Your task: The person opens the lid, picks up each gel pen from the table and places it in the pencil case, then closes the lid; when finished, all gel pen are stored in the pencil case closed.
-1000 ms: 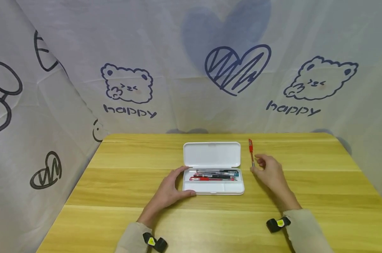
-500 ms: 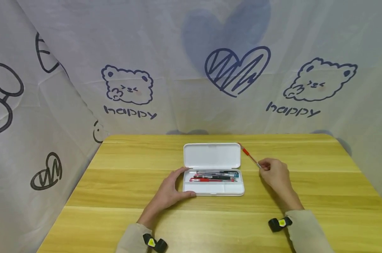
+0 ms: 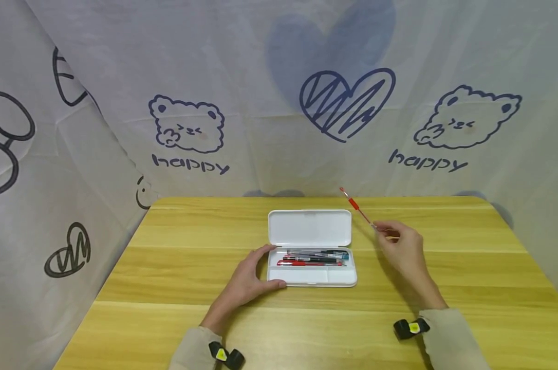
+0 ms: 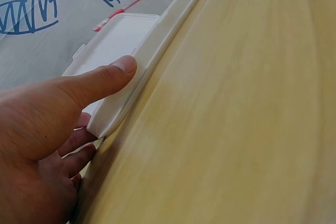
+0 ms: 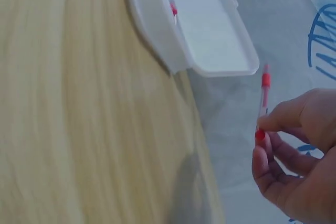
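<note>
A white pencil case [image 3: 297, 277] lies with its lid [image 3: 309, 227] folded back. Several pens [image 3: 313, 257], among them a red one, are in its rear compartment. My left hand [image 3: 244, 280] grips the case's left end, thumb on the front wall and fingers round the far side. In my right hand [image 3: 403, 250], thumb and fingertips pinch a red gel pen [image 3: 354, 204] by one end. The pen is raised to the right of the lid and slants up and left. The right wrist view shows the pinched red end [image 5: 260, 134] between thumb and fingers.
The case rests on a wood-grain table [image 3: 168, 288]. Behind the table's far edge hangs a pale cloth [image 3: 260, 128] with drawn hearts and bears; more cloth [image 3: 75, 216] hangs at the left.
My right hand has lifted the red gel pen and shifted slightly right; the pen's far end has swung left and up from beside the lid. My left hand stays on the case.
</note>
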`<action>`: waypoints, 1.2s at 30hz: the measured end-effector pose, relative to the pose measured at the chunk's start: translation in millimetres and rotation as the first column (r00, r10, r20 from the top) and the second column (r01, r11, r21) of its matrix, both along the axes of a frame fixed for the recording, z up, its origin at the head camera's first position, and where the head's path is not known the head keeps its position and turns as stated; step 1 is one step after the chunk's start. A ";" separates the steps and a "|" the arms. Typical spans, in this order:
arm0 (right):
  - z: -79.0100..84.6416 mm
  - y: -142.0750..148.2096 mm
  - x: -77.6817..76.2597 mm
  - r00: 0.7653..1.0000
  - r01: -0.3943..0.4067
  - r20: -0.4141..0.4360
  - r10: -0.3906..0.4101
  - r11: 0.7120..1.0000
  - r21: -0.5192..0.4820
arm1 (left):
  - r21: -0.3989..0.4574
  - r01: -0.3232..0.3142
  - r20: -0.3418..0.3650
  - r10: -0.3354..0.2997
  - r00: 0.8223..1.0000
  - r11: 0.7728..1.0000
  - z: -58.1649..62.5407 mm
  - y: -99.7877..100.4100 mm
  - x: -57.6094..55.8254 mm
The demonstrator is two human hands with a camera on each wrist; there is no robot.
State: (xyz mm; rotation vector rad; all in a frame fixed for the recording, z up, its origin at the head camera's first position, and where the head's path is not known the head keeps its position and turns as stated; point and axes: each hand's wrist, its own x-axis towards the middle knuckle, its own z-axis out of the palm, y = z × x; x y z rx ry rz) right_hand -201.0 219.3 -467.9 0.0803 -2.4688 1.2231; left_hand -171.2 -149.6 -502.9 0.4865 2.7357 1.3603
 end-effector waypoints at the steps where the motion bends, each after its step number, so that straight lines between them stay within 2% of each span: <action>1: 0.8 -1.9 0.4 1.000 -0.014 -0.007 0.014 1.000 -0.006 | -0.001 -0.001 0.001 0.001 1.000 1.000 0.1 0.0 0.1; 10: 2.0 -23.2 1.2 0.985 -0.163 -0.064 0.162 0.987 -0.011 | -0.001 -0.004 0.003 0.004 1.000 1.000 1.3 -0.9 -0.5; 14: -0.4 -31.3 1.0 0.973 -0.231 -0.017 0.230 0.972 -0.038 | 0.004 -0.005 -0.002 0.005 1.000 1.000 2.0 -1.2 -0.6; 17: -3.2 -35.6 1.8 0.967 -0.252 0.032 0.254 0.967 -0.047 | 0.006 0.002 -0.007 -0.002 1.000 1.000 2.0 -1.1 -0.3; 24: -11.2 -43.8 0.8 0.955 -0.296 0.018 0.295 0.953 0.067 | 0.008 0.008 -0.003 -0.008 1.000 1.000 0.6 -1.6 -0.2; 36: -13.4 -50.8 3.0 0.918 -0.392 0.106 0.381 0.912 0.118 | -0.005 0.003 0.011 -0.003 1.000 1.000 -0.5 -1.4 0.0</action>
